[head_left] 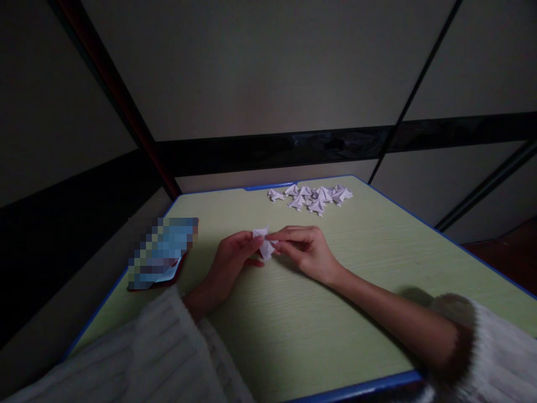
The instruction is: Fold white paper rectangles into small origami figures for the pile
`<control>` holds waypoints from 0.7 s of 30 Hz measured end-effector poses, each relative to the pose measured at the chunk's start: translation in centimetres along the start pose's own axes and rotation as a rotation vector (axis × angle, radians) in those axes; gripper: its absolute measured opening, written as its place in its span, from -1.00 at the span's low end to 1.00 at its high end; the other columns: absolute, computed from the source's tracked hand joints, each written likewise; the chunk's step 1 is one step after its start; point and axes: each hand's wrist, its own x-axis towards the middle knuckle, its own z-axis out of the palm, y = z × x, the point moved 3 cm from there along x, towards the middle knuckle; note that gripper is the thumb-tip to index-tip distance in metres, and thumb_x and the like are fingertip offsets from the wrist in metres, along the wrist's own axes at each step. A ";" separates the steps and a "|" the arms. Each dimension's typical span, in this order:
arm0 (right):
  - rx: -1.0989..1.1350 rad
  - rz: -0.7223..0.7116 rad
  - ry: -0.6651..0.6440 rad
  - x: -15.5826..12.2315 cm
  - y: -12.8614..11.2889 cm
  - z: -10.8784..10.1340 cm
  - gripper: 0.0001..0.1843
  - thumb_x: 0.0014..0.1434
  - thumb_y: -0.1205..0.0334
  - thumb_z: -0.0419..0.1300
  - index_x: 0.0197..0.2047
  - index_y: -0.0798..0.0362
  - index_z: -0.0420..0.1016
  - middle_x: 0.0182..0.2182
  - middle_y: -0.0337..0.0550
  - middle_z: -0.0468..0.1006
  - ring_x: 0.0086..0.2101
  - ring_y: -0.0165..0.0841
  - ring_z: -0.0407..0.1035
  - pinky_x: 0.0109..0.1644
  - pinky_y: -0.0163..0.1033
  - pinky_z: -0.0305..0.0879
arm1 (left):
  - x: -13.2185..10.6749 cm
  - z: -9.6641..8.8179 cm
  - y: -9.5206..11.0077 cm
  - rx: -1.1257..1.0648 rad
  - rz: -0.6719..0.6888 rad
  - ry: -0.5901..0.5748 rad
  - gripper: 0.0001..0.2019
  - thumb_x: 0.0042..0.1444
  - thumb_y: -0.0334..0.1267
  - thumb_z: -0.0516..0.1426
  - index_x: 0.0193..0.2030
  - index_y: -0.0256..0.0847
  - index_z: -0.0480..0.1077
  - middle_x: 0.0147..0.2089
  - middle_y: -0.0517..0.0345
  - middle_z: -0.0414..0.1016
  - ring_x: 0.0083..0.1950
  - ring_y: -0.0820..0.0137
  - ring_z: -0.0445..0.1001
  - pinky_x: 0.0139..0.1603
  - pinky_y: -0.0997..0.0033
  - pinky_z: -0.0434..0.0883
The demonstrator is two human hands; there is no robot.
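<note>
A small piece of folded white paper [265, 249] is held between both hands just above the middle of the table. My left hand [237, 254] grips its left side, the thumb lying on top and the fingers beneath. From the right, the thumb and index finger of my right hand [308, 252] pinch a corner of the same paper. Parts of the paper are covered by the fingertips. Farther back lies a cluster of several folded white paper figures [321, 196], and one more paper figure [275, 195] sits at its left end.
The pale green table [369, 252] has a blue edge. A tablet or phone-like device [165, 252], its screen blurred out, lies at the left in a dark red case. Behind the table stand light panels [272, 73] crossed by a glossy black band [272, 150].
</note>
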 end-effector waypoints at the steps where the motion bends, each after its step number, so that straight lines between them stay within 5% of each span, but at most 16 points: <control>1: -0.021 -0.005 0.002 0.0 0.0 0.0 -0.78 -0.02 0.41 0.07 -0.30 0.16 0.50 -0.49 -0.09 0.50 -0.50 -0.45 0.33 -0.43 -0.35 0.23 | 0.0 0.1 -0.2 0.013 -0.037 -0.018 -0.86 -0.16 -0.26 0.16 -0.45 -0.30 0.40 -0.51 0.18 0.46 -0.49 0.49 0.39 -0.52 0.54 0.35; 6: -0.080 0.046 -0.018 -0.2 0.2 0.1 -0.76 -0.03 0.38 0.07 -0.25 0.13 0.46 -0.38 -0.09 0.52 -0.44 -0.44 0.35 -0.36 -0.33 0.26 | -0.1 0.2 -0.5 0.062 -0.103 0.054 -0.87 -0.23 -0.31 0.20 -0.50 -0.34 0.43 -0.57 0.20 0.47 -0.53 0.48 0.42 -0.43 0.49 0.39; 9: 0.094 0.176 -0.031 0.0 0.8 0.0 -0.74 -0.07 0.37 0.12 -0.23 0.14 0.40 -0.47 -0.17 0.50 -0.49 -0.48 0.32 -0.39 -0.34 0.26 | -0.1 0.1 -0.2 0.107 -0.098 0.088 -0.88 -0.25 -0.32 0.20 -0.52 -0.34 0.43 -0.60 0.19 0.47 -0.56 0.47 0.41 -0.49 0.50 0.38; 14: 0.639 0.568 -0.064 0.3 2.4 -0.1 -0.85 -0.04 0.26 0.13 -0.52 0.19 0.40 -0.62 -0.23 0.40 -0.60 -0.57 0.27 -0.54 -0.44 0.27 | 0.0 0.3 -0.1 0.196 -0.085 0.008 -0.91 -0.22 -0.31 0.18 -0.56 -0.31 0.44 -0.67 0.19 0.44 -0.64 0.49 0.38 -0.62 0.57 0.31; 21: 0.776 0.794 -0.262 -0.2 2.9 0.0 -0.88 -0.22 0.34 0.27 -0.55 0.22 0.44 -0.63 -0.23 0.47 -0.59 -0.56 0.38 -0.51 -0.52 0.34 | -0.3 0.7 -0.2 0.218 -0.105 -0.120 -0.91 -0.20 -0.32 0.17 -0.55 -0.32 0.44 -0.67 0.16 0.45 -0.65 0.48 0.39 -0.62 0.57 0.31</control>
